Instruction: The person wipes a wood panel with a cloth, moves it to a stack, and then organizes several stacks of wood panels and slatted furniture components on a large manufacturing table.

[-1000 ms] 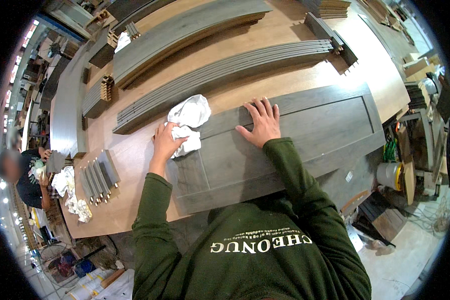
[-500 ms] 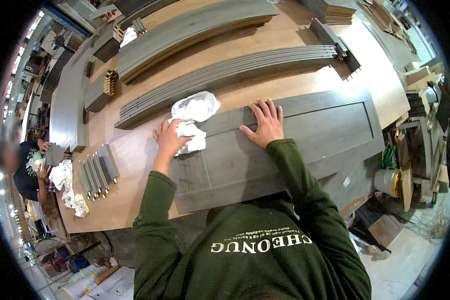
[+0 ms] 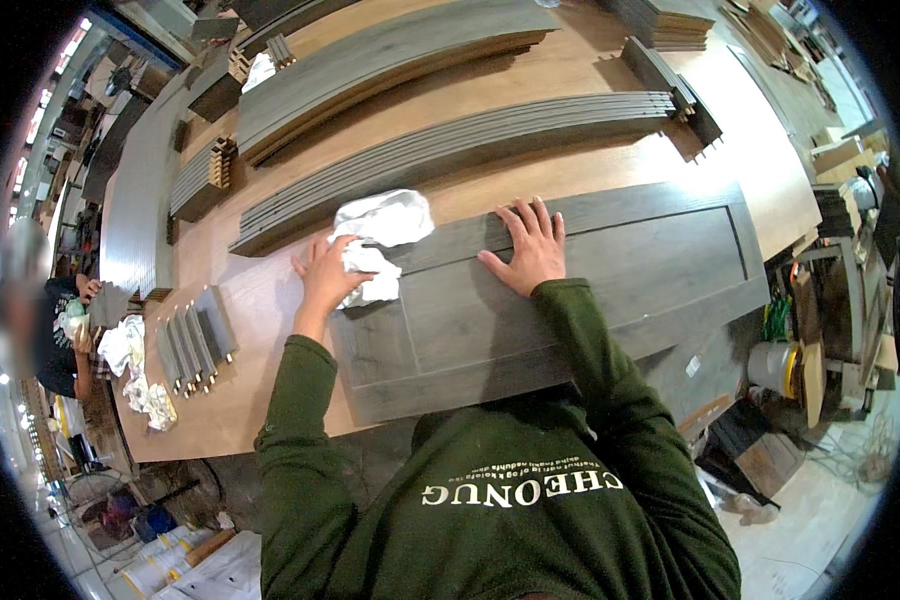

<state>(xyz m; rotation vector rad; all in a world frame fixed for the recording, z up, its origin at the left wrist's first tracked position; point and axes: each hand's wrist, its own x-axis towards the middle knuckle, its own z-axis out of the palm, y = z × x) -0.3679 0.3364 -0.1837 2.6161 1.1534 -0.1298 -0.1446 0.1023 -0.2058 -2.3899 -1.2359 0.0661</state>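
Observation:
A dark grey wooden panel (image 3: 490, 330) with a recessed centre lies flat on the table in front of me. My left hand (image 3: 327, 276) grips a crumpled white cloth (image 3: 380, 218) at the panel's far left corner. Part of that cloth bunches under my fingers and part spreads out beyond them. My right hand (image 3: 532, 248) rests flat on the panel near its far edge, fingers spread, holding nothing.
Beyond the panel, a row of long grey strips (image 3: 450, 140) lies on the wooden table (image 3: 270, 390). Short grey pieces with pegs (image 3: 195, 340) stand at left, near other white rags (image 3: 123, 345). At far left is another person (image 3: 62, 340). A white bucket (image 3: 770, 366) stands at right.
My left hand has slid a little left with the white cloth. My right hand stays in place on the panel.

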